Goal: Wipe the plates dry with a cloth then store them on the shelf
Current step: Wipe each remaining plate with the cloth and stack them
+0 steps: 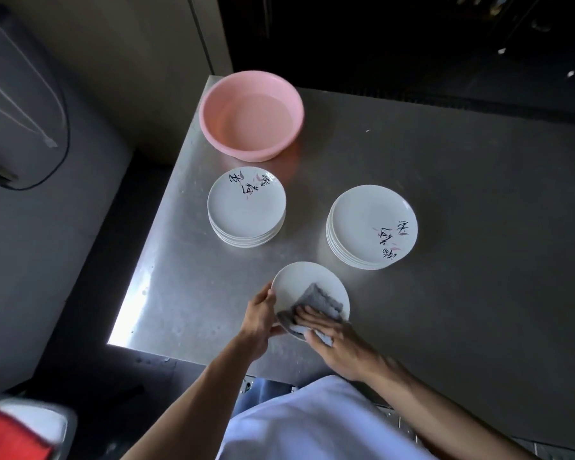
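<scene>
left grip (258, 318) on plate (299, 280) (cloth (326, 302) atop)

A working kitchen, by the look: a stainless-steel worktable (462, 180), a plate stack (246, 210) beyond the left hand (258, 318), a matching stack (369, 220) beyond the right hand (342, 346), a pink basin (246, 152) farthest off.

We see a brushed-steel table (462, 180) filling the right side; bright light glares off its near left corner; a beige panel (130, 61) stands beyond its far left corner; a black cable (67, 134) loops across the grey surface at left; behind the table all is dark.
</scene>
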### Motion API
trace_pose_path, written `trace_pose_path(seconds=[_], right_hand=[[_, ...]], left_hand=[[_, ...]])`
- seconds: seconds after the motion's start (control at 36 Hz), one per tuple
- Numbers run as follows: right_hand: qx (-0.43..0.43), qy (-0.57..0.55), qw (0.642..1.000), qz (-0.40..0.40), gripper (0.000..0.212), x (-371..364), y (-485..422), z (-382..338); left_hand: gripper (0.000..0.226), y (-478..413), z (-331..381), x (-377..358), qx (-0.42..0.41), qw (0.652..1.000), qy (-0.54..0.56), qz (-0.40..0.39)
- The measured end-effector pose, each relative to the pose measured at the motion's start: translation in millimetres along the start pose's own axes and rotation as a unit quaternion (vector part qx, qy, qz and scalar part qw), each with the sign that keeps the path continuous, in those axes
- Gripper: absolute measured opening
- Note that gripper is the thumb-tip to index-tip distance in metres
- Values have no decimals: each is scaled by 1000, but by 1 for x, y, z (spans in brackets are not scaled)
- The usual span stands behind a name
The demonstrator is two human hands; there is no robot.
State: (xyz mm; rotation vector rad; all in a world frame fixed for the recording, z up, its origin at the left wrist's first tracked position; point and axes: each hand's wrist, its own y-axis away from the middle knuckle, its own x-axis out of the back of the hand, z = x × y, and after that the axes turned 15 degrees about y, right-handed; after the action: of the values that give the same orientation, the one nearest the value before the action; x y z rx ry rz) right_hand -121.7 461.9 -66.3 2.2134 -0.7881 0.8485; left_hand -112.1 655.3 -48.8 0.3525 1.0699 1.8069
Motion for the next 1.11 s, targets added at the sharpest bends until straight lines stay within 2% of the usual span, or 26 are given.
trace_pose_path(seconds=[0.06, 0.08, 0.17, 0.22, 0.28, 0.33, 0.39, 0.42, 0.44, 0.5, 0.56, 0.61, 0.69, 0.75, 0.81, 0.89, 0.94, 1.0, 1.03, 1.06, 1.11], right_hand=[[-56, 31, 996, 61, 63, -6, -8, 9], [-110, 35, 989, 95, 61, -5, -17, 9], [-318, -27, 945, 71, 55, 7, -48, -11], [-361, -63, 926, 84, 58, 10, -63, -25], [-306, -129, 938, 100, 60, 5, -70, -36], [-178, -186, 963, 75, 53, 1, -66, -42], [-78, -138, 987, 27, 45, 5, -59, -38], [-67, -93, 993, 25, 46, 3, -59, -30], [-100, -40, 994, 30, 48, -1, -60, -21], [-249, 34, 968, 24, 55, -5, -62, -9], [-334, 45, 941, 11, 61, -4, -62, -10], [-306, -3, 952, 19, 60, -6, -62, -18], [-121, -101, 987, 36, 47, -4, -53, -34], [-28, -104, 994, 17, 43, -2, -48, -33], [-53, -59, 997, 4, 44, -2, -50, -24], [-272, 12, 962, 5, 53, 5, -57, -18], [-324, -1, 946, 18, 57, 9, -60, -23], [-284, -76, 954, 50, 57, 8, -61, -30], [-235, -128, 961, 69, 56, 8, -59, -34], [-172, -168, 968, 68, 53, 9, -56, -39], [-73, -172, 982, 16, 48, 12, -49, -44]], left_hand=[[35, 3, -3, -1, -8, 1000, -8, -11], [35, 5, -5, -2, -13, 1000, -9, -17], [34, 11, -7, -8, -15, 999, -14, -44], [34, 14, -9, -14, -13, 998, -18, -61], [36, 17, -10, -18, -16, 997, -19, -67], [35, 18, -11, -18, -23, 997, -24, -74], [33, 18, -12, -13, -32, 997, -30, -70], [34, 18, -13, -10, -35, 997, -32, -62], [36, 18, -13, -7, -37, 997, -35, -56], [36, 18, -13, -3, -45, 997, -35, -51], [36, 19, -14, -3, -54, 996, -38, -54], [35, 18, -15, -4, -56, 996, -47, -49], [31, 17, -16, -5, -45, 996, -57, -46], [29, 17, -15, -3, -35, 997, -52, -38], [30, 16, -16, 0, -38, 998, -38, -24], [32, 15, -17, 2, -27, 999, 34, 19], [28, 15, -16, 1, -31, 997, 50, 56], [18, 13, -15, 0, -31, 995, 48, 81], [15, 13, -14, -1, -30, 995, 44, 85], [12, 13, -13, -1, -32, 996, 40, 78], [10, 14, -14, 1, -36, 998, 31, 45]])
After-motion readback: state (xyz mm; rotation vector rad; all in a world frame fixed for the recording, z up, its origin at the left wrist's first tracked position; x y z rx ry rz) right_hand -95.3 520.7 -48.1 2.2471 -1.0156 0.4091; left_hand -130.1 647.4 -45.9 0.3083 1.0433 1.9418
